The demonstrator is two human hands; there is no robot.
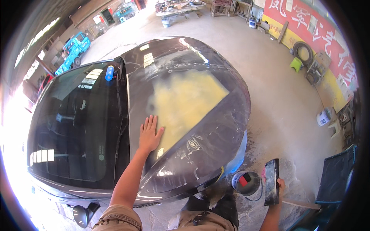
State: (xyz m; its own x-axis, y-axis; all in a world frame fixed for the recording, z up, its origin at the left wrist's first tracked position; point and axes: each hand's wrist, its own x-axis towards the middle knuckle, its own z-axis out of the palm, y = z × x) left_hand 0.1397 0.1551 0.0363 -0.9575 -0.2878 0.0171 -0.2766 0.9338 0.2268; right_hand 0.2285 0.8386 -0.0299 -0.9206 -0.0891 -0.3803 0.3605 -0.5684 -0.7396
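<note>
Two hands are busy here. The left hand [149, 134] lies flat and wide open on the car hood [216, 131], with its fingers spread. It holds nothing; it just presses on the wet metal at the edge of the big yellow patch [189, 102]. The right hand [280, 187] is down low by the person's side, closed around a long dark sanding block [271, 181]. The block hangs apart from the hood, above the wet floor.

Just beside the block stands a small bucket [246, 183] on the ground, close to the front of the car. A blue bottle [110, 72] rests up by the windshield [77, 127].

What could go wrong? The hood looks shiny and wet, so the flat hand might slip. The floor is wet too, so feet might slide. The bucket is near the feet and might get kicked over.
</note>
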